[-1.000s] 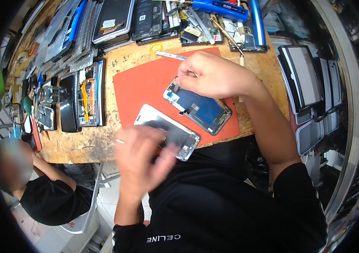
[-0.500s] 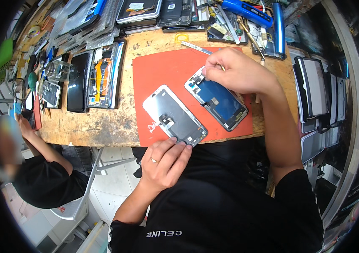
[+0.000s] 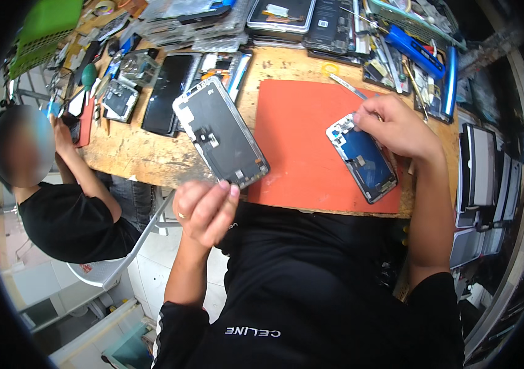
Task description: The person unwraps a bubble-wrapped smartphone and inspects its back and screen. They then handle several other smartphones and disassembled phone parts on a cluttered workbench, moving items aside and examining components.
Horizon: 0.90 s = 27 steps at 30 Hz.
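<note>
My left hand (image 3: 205,210) pinches the lower end of a grey-backed phone screen (image 3: 228,138). The screen is tilted, its small flex cable facing up, over the mat's left edge and the wooden bench. A second phone screen with a blue back (image 3: 368,161) lies slantwise on the orange mat (image 3: 293,147). My right hand (image 3: 397,126) is closed, fingertips pressed together at that screen's far edge; what they hold, if anything, is hidden. A slim metal tool (image 3: 347,86) extends just beyond these fingers.
Phones and parts (image 3: 168,92) cover the bench's left side. Stacked phone housings (image 3: 280,18) and a tool tray (image 3: 388,74) with a blue tool (image 3: 416,52) line the back. Another person (image 3: 77,215) sits at left. Frames (image 3: 480,166) stand at right.
My left hand has lifted the grey-backed screen from the mat and carried it left. My right hand stays by the blue-backed screen. The view has swung leftward.
</note>
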{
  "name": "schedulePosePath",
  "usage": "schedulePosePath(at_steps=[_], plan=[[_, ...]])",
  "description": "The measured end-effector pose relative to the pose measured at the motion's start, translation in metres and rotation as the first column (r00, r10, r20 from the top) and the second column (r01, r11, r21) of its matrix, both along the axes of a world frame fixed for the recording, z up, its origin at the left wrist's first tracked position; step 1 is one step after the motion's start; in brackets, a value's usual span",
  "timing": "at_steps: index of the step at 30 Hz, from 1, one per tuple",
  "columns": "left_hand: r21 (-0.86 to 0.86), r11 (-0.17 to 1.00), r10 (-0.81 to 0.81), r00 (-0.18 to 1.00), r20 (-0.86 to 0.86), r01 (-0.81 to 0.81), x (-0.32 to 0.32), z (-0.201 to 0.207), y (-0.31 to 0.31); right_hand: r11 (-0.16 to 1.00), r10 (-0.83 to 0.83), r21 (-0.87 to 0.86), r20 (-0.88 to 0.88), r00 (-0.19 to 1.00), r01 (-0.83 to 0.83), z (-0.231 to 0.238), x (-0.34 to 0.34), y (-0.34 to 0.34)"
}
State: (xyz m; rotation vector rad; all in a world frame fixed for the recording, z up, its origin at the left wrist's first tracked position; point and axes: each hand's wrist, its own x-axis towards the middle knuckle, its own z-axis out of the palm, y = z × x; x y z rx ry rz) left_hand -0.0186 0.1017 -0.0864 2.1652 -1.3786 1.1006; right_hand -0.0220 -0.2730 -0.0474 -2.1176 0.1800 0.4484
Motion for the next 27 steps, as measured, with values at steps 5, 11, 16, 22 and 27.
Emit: schedulePosePath(at_steps=[5, 11, 16, 22, 27], plan=[[0.026, 0.995, 0.093, 0.993, 0.07, -0.095, 0.02, 0.0, 0.02, 0.999, -0.029, 0.041, -0.009, 1.0, 0.03, -0.001, -0.001, 0.0], [-0.077, 0.989, 0.141, 0.978, 0.155, -0.13, 0.026, -0.002, 0.023, 0.999, -0.006, 0.045, 0.075, 0.997, 0.002, -0.009, 0.0, -0.001], [-0.02, 0.984, 0.18, 0.975, 0.13, -0.179, 0.032, -0.003, 0.026, 0.999, -0.027, 0.039, 0.019, 0.999, 0.026, -0.004, -0.001, -0.001], [-0.022, 0.976, 0.216, 0.976, 0.024, -0.215, 0.058, -0.003, 0.025, 1.0, 0.009, 0.011, 0.026, 1.0, -0.009, -0.001, 0.001, 0.0], [0.12, 0.97, 0.222, 0.97, -0.102, -0.21, 0.068, 0.006, 0.022, 1.0, -0.004, 0.028, -0.01, 1.0, 0.004, 0.004, -0.001, 0.0]])
